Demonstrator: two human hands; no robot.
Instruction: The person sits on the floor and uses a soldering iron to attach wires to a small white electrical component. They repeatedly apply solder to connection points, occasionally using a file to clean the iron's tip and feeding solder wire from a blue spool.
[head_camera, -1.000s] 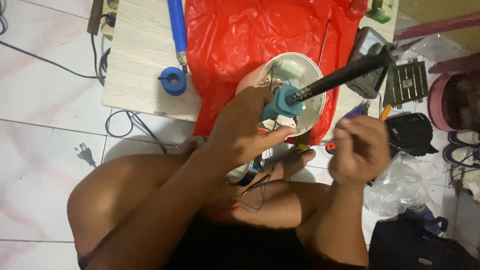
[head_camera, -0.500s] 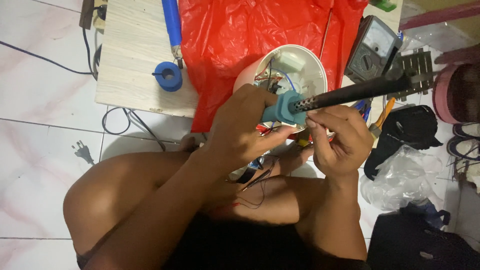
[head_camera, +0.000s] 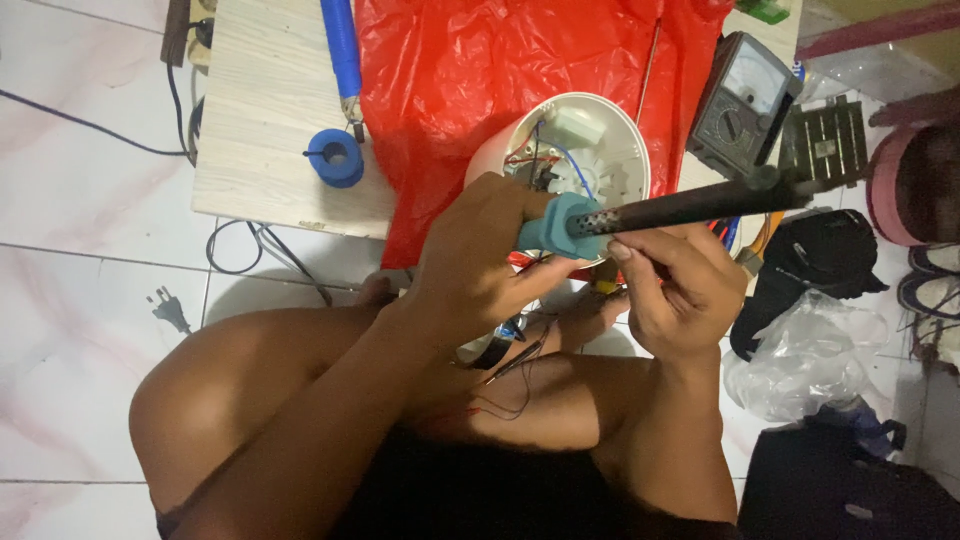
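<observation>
At frame centre the left hand (head_camera: 480, 262) grips the teal handle of a soldering iron (head_camera: 640, 212) while the right hand (head_camera: 685, 285) pinches its dark barrel — seemingly readying it; next calls for steady aim into the open white appliance (head_camera: 600, 150).

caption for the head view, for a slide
Both hands, left and right, grip a teal-handled tool above an opened white appliance.
</observation>
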